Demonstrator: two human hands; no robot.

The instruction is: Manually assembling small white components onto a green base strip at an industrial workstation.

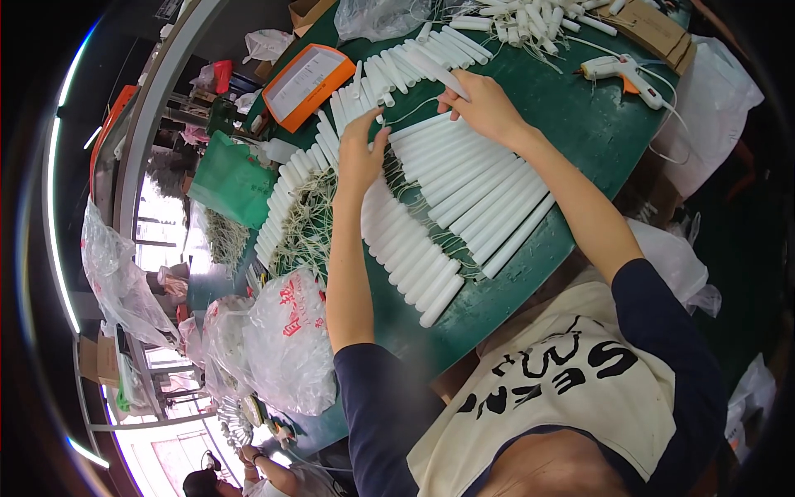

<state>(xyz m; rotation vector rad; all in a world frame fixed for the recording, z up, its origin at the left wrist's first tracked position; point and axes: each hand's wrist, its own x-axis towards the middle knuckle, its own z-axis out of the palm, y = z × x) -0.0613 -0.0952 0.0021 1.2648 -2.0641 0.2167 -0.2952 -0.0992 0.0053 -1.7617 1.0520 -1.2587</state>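
The right hand is gripping a white cylindrical tube, the left hand pinching a thin pale cord. More white tubes are lying toward the green surface's near edge.

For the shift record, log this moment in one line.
right hand: holds white tube; left hand: at pale wire, grip unclear; green table: white tubes in rows; glue gun: lying on table

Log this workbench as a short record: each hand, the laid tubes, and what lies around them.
Left hand: fingertips at a thin pale cord; grip unclear
Right hand: holding a white tube
Tube rows: two, fanned between the forearms
Surface: green table
Far side: open orange box, white glue gun to its right
Left side: tangled cords, clear plastic bag
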